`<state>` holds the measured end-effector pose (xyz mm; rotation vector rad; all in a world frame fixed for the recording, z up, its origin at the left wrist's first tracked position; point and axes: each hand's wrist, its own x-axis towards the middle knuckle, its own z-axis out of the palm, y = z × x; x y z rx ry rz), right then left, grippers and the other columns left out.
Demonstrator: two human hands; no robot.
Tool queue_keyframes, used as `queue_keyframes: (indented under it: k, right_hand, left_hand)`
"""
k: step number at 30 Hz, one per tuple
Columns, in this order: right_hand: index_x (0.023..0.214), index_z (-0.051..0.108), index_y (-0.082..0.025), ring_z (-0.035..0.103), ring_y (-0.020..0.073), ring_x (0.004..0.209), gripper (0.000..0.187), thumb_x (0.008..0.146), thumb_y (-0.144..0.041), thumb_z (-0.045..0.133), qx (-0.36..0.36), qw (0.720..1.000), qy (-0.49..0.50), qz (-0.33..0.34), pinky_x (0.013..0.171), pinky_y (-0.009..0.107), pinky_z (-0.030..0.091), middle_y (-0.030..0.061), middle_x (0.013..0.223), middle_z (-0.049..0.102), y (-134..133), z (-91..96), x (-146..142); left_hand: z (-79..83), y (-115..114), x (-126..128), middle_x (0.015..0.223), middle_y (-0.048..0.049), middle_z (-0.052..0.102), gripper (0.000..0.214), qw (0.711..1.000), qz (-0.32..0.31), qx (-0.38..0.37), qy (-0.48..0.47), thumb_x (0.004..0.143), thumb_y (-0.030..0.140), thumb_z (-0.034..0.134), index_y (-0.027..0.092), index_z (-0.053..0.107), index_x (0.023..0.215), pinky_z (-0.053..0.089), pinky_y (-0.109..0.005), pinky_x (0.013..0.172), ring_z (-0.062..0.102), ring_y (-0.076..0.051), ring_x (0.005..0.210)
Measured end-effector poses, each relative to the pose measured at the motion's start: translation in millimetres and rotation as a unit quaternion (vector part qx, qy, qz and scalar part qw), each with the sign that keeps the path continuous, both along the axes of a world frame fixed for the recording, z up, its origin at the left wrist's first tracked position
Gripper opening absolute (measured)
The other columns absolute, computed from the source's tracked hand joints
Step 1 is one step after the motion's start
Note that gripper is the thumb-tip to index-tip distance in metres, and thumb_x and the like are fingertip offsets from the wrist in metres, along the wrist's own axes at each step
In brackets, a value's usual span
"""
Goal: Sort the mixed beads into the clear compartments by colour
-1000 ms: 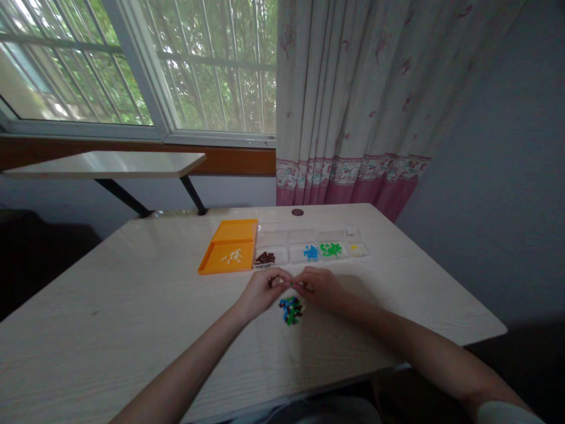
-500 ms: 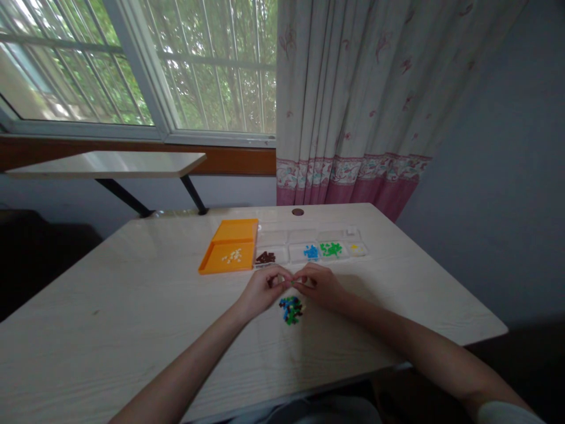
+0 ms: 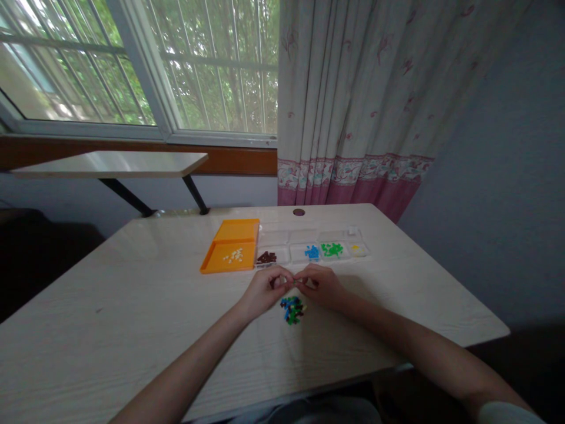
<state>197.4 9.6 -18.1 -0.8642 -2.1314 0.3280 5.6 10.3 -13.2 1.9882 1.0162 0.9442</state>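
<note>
My left hand (image 3: 267, 288) and my right hand (image 3: 321, 285) meet fingertip to fingertip above the table. Both are closed in a pinch, thumb against forefinger. What they pinch is tiny and mostly covered by the fingertips, so I cannot make it out. Just below them, nearer to me, lies a small heap of mixed building bricks (image 3: 292, 310) in blue, green, dark brown and a pale colour. Neither hand touches that heap.
Beyond my hands lies an opened orange case (image 3: 235, 231) with several whitish pieces (image 3: 233, 255). To its right, a clear compartment box (image 3: 282, 254) holds dark brown pieces (image 3: 266, 258), blue pieces (image 3: 312, 253), green pieces (image 3: 332, 249) and a little yellow (image 3: 355, 248). A raised shelf (image 3: 115, 164) stands at back left.
My hands keep their pinch in almost the same place. A green speck seen between the fingertips before is now barely visible. The whole view has shifted slightly.
</note>
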Motion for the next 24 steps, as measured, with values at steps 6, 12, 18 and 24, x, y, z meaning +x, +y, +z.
queue_keyframes:
  k: [6, 12, 18, 24]
  right_hand:
    - [0.087, 0.065, -0.020, 0.057, 0.0105, 0.061, 0.013, 0.078, -0.023, 0.057, 0.044, 0.999, -0.021, -0.016, 0.058, 0.020, 0.043, 0.0005, 0.068, 0.063, 2, 4.6, 4]
    - [0.084, 0.065, -0.020, 0.060, 0.0118, 0.066, 0.010, 0.079, -0.024, 0.056, 0.130, 0.989, -0.006, -0.064, 0.064, 0.022, 0.045, 0.0024, 0.073, 0.067, 13, 11.8, 20]
    - [0.084, 0.064, -0.020, 0.060, 0.0109, 0.064, 0.009, 0.080, -0.023, 0.056, 0.191, 0.978, 0.005, -0.087, 0.060, 0.021, 0.045, 0.0018, 0.073, 0.067, 14, 22.3, 26]
    - [0.085, 0.063, -0.020, 0.060, 0.0102, 0.062, 0.009, 0.078, -0.019, 0.058, 0.223, 0.972, 0.012, -0.075, 0.059, 0.021, 0.045, 0.0009, 0.071, 0.067, 15, 24.2, 26]
  left_hand:
    - [6.0, -1, 0, 0.054, 0.0063, 0.040, 0.015, 0.999, 0.022, 0.024, 0.017, 0.073, 0.023, 0.061, 0.015, 0.061, 0.085, 0.028, -0.018, 0.047, 0.034, -0.007, 0.047]
    - [6.4, -2, -4, 0.080, -0.0040, 0.062, 0.013, 0.989, -0.086, 0.037, 0.111, 0.077, 0.023, 0.056, 0.017, 0.066, 0.083, 0.041, -0.021, 0.062, 0.054, -0.012, 0.069]
    - [7.7, -4, -3, 0.077, -0.0028, 0.063, 0.015, 0.977, -0.089, 0.041, 0.191, 0.076, 0.021, 0.054, 0.019, 0.068, 0.080, 0.042, -0.021, 0.065, 0.056, -0.013, 0.071]
    - [8.2, -3, -2, 0.076, -0.0019, 0.064, 0.017, 0.988, -0.067, 0.007, 0.140, 0.073, 0.014, 0.050, 0.015, 0.066, 0.079, 0.039, -0.019, 0.060, 0.053, -0.011, 0.065]
